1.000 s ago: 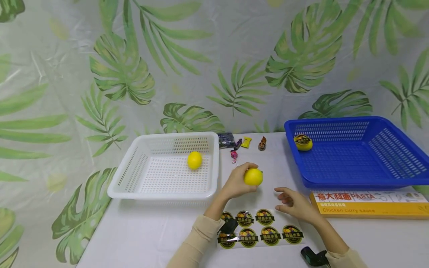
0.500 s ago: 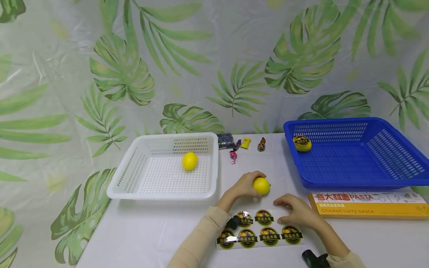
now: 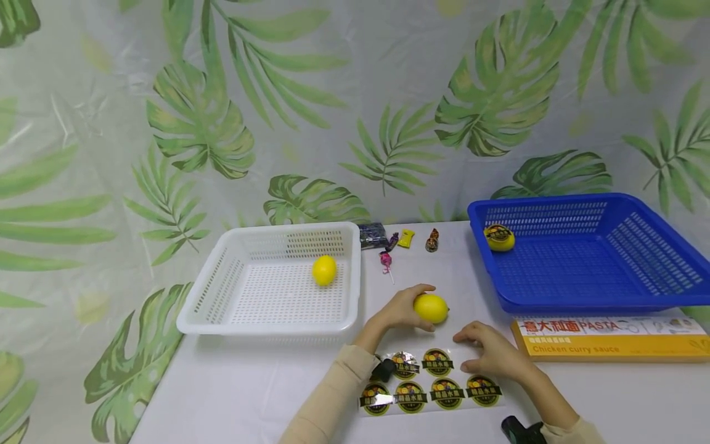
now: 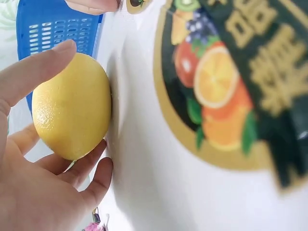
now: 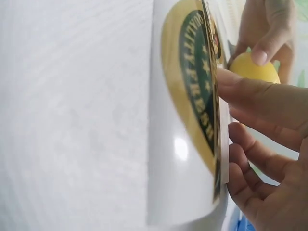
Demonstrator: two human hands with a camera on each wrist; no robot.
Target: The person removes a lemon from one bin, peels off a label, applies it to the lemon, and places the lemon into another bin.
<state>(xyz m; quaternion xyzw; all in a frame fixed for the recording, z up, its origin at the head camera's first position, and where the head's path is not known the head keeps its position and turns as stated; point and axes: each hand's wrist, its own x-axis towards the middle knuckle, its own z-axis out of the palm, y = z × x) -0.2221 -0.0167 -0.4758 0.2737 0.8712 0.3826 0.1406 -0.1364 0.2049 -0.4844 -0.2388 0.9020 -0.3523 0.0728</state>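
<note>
My left hand [image 3: 399,308] grips a yellow lemon [image 3: 431,308] low over the white table, behind the sticker sheet. In the left wrist view the thumb lies over one side of this lemon [image 4: 74,108] and the fingers curve round it. My right hand [image 3: 490,351] is at the sheet's right side, fingers loosely bent, holding nothing that I can see. Beneath the hands lies a clear sheet of round black-and-gold fruit stickers [image 3: 447,393]. Whether the right fingertips [image 5: 236,175] touch its edge, I cannot tell.
At left, a white basket [image 3: 266,330] contains another lemon [image 3: 324,270]. A blue basket [image 3: 588,302] at right holds a stickered lemon [image 3: 501,239]. In front of that is a pasta box [image 3: 610,348]. Wrapped candies [image 3: 406,238] and a lollipop [image 3: 386,261] lie toward the back.
My left hand has brought its lemon rightward and nearer to me, then turned it slightly. The right hand has shifted slightly toward the stickers. The lemon in the white basket has rolled a little.
</note>
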